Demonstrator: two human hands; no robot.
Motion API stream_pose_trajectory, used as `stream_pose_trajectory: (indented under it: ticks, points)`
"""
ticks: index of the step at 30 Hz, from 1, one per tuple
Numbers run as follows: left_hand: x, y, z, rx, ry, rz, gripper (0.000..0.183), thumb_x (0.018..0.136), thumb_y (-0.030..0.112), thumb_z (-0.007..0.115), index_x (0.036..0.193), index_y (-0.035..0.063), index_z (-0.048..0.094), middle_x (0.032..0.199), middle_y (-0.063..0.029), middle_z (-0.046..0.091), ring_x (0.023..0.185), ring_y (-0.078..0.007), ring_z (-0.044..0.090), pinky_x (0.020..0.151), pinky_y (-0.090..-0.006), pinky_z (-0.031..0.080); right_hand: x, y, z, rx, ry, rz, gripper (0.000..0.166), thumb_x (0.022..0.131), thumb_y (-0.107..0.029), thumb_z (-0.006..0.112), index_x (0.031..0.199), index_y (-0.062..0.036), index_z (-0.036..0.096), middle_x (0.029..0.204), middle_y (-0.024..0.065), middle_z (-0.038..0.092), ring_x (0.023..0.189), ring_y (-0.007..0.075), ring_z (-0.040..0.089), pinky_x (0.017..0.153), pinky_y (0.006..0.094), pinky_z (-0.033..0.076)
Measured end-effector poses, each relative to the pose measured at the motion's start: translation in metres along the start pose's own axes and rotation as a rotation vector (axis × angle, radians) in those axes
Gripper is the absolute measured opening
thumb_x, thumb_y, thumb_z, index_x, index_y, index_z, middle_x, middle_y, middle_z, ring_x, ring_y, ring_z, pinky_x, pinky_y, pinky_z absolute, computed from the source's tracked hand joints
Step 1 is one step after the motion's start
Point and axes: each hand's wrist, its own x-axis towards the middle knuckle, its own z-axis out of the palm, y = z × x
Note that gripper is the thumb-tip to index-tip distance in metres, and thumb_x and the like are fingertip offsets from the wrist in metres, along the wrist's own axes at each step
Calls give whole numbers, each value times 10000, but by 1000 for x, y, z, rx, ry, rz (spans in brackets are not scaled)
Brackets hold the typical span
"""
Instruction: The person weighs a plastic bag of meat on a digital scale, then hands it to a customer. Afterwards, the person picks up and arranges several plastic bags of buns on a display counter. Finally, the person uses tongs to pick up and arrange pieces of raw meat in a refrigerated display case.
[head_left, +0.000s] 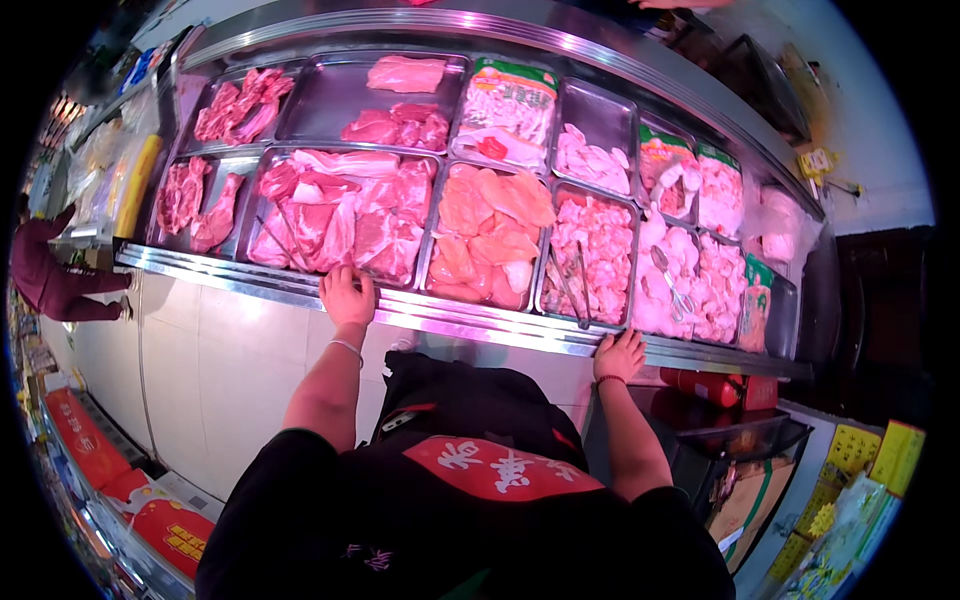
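My left hand (349, 296) rests on the metal front rail (465, 315) of a meat display counter, its fingers over the edge. Farther right, my right hand (619, 355) lies on the same rail with its fingers apart. Neither hand holds anything. Beyond my left hand is a steel tray of raw pork cuts (386, 236), with metal tongs (289, 236) lying on them. Raw chicken breasts (487, 225) fill the middle tray. Nearer my right hand are chopped poultry pieces (600, 225) with a second pair of tongs (581, 300), and chicken legs (660, 247) under scissor-style tongs (670, 281).
Bone-in meat (244, 105) and bagged meat (510, 94) lie in other trays. At lower right are a red fire extinguisher (701, 386) and a cardboard box (750, 510). Another person (56, 262) stands far left, near a yellow roll (139, 187).
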Motion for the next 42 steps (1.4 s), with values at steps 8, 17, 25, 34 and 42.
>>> stream_pose_trajectory:
  ticks: [8, 17, 25, 34, 42]
  points:
    - [-4, -10, 10, 13, -45, 28, 209, 850, 293, 587, 813, 88, 599, 933, -92, 620, 960, -309, 576, 1000, -472, 378, -3, -3, -3, 19, 19, 10, 644, 955, -436, 444, 1472, -56, 384, 1545, 194, 329, 1451, 395, 233, 1178, 545, 150]
    - [-1, -5, 9, 18, -15, 18, 204, 861, 283, 576, 812, 87, 609, 931, -79, 634, 954, -305, 581, 984, -453, 389, 1, 1, 4, 13, 49, 13, 648, 951, -423, 436, 1468, -36, 386, 1550, 193, 321, 1445, 391, 244, 1175, 547, 154]
    - [-3, -9, 13, 40, 3, 54, 206, 860, 275, 572, 817, 80, 623, 939, -87, 642, 969, -311, 582, 950, -450, 404, -1, 2, 7, 27, 104, -5, 618, 945, -401, 445, 1444, -38, 410, 1523, 202, 348, 1431, 404, 266, 1165, 557, 180]
    - [-3, -6, 8, 52, -63, -24, 204, 867, 275, 565, 831, 80, 615, 911, -86, 638, 954, -309, 589, 911, -456, 417, 0, 2, 10, 20, 112, -14, 637, 926, -379, 455, 1457, -31, 400, 1525, 221, 344, 1430, 408, 265, 1172, 558, 158]
    - [-3, -11, 14, 46, -57, 19, 249, 864, 325, 573, 881, 76, 587, 897, -102, 627, 926, -328, 582, 869, -466, 411, -2, 0, 0, 30, 71, -1, 642, 929, -378, 440, 1468, -33, 383, 1532, 221, 335, 1440, 407, 247, 1175, 563, 147]
